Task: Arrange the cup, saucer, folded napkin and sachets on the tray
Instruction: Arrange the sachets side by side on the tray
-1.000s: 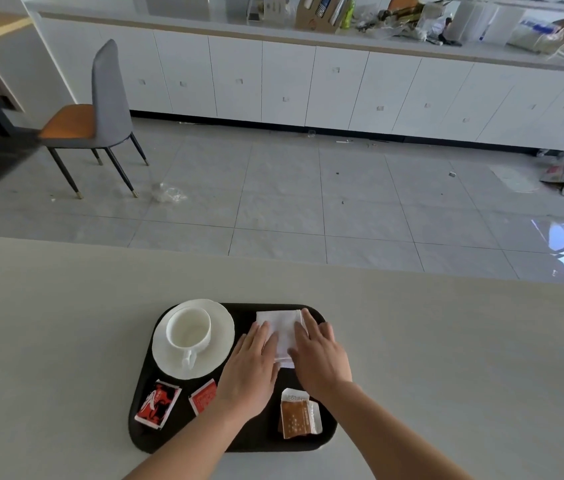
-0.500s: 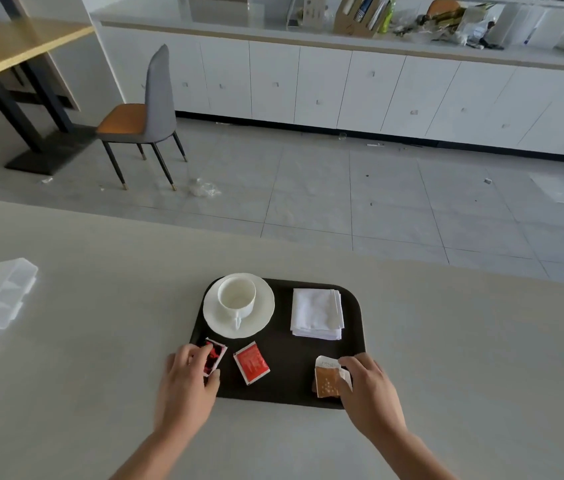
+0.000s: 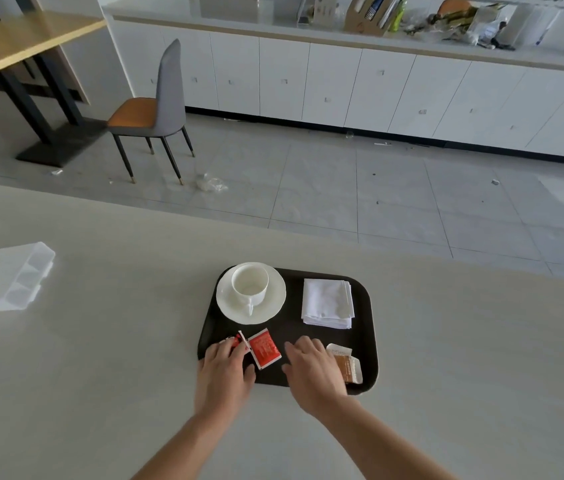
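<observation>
A: Tray status?

B: Dark tray (image 3: 365,308) sits on the pale surface (image 3: 107,358); cup (image 3: 250,284) upright on saucer (image 3: 275,304), far-left corner, handle toward the person; folded napkin (image 3: 328,303) far right, lying flat.

A: Sachets?

B: Three, all along the near edge; red sachet (image 3: 265,348) flat, middle-left; second red sachet (image 3: 238,340) just left of it, mostly hidden; brown sachet (image 3: 350,368) in the near-right corner.

A: Hands?

B: Left hand (image 3: 225,372): fingers lie on the second red sachet, thumb spread apart, no pinch seen; right hand (image 3: 311,370): fingers relaxed and spread, holding nothing, low over the tray between red sachet and brown sachet; contact with the brown one cannot be told.

A: Off-tray?

B: Clear plastic box (image 3: 10,278) on the surface, well to the left.
</observation>
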### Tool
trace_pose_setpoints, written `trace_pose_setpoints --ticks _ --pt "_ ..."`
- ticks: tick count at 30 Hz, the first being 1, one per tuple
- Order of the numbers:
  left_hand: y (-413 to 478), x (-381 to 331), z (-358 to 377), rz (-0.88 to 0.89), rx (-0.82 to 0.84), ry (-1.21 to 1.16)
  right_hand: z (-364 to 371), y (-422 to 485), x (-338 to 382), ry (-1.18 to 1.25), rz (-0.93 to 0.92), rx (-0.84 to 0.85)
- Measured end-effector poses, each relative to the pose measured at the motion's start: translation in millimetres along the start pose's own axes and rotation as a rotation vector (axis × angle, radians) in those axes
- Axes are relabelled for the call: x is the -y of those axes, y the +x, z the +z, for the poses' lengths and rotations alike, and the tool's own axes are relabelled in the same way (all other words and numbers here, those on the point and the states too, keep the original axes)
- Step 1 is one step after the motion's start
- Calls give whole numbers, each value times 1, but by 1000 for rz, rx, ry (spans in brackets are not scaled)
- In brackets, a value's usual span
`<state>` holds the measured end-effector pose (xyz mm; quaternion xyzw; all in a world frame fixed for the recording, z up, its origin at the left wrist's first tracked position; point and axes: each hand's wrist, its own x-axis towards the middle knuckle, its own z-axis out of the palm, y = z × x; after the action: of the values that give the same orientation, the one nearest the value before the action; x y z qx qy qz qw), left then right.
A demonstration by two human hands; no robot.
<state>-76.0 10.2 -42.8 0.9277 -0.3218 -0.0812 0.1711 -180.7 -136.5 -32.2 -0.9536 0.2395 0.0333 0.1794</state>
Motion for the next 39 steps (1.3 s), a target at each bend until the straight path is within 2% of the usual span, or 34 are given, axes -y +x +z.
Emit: trace_pose_setpoints --ticks 4,8,11,14,17,24,27,32,35,39 --pt "-4 -6 7 19 32 -122 15 7 16 -81 -3 17" --pt "-6 -11 2 68 7 -286 21 1 12 -43 -5 -28" --pt "-2 0 4 33 -82 -159 20 -1 6 -26 6 -50" --pt "3 -1 6 24 16 -25 22 -4 6 -26 -18 -24" --pt "8 -6 10 85 18 5 24 -4 8 24 4 -27" --pt "23 -14 7 -121 68 -141 19 5 6 92 59 -10" --pt "26 -11 6 -139 57 -87 15 17 7 126 87 -30" --pt "23 7 4 -106 3 11 13 40 11 -2 -9 151" --pt "22 10 3 -80 -1 -14 12 45 11 5 -19 109" --pt "24 6 5 -130 56 7 10 39 7 157 87 34"
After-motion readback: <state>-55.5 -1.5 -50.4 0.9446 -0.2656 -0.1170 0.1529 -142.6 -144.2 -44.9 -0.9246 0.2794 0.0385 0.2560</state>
